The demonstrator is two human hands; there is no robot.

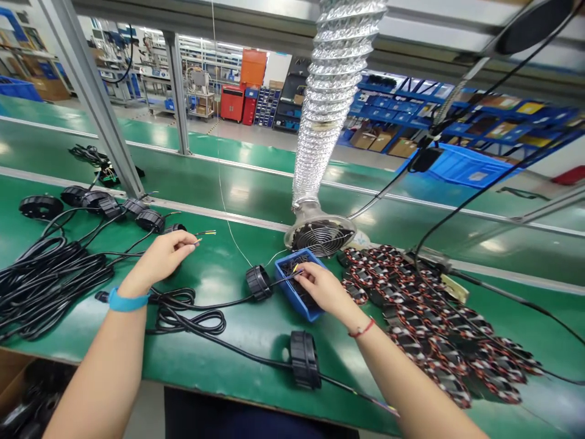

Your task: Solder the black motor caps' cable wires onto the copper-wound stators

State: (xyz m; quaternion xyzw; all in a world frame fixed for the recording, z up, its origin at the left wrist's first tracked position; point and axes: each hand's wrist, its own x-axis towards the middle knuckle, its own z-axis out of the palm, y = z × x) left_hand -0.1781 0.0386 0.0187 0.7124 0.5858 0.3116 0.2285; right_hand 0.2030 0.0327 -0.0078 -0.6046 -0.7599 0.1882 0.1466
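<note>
Blue plastic tray (298,309) on the green bench (219,360), tilted slightly, holding a loose heap of small dark parts, too small to tell apart. Right hand (325,289) sits at the tray's far edge, fingers narrowly pinched on a black cable (281,284) just above the tray. The cable's long axis runs from a round black connector (259,282) beside the tray, up and rightward into the fingertips, where a yellow-tipped end points at the hand. Left hand (159,259), well left of the tray, is narrowly pinched too, on thin wire ends (205,233) that stick out rightward, yellow and green showing. A second connector (305,360) lies on its cable near the bench front. Coiled black cables (46,283) and a row of black round caps (41,207) lie left; a spread of red-and-black wired parts (434,323) lies right. A round fan (320,238) stands just behind the tray.
</note>
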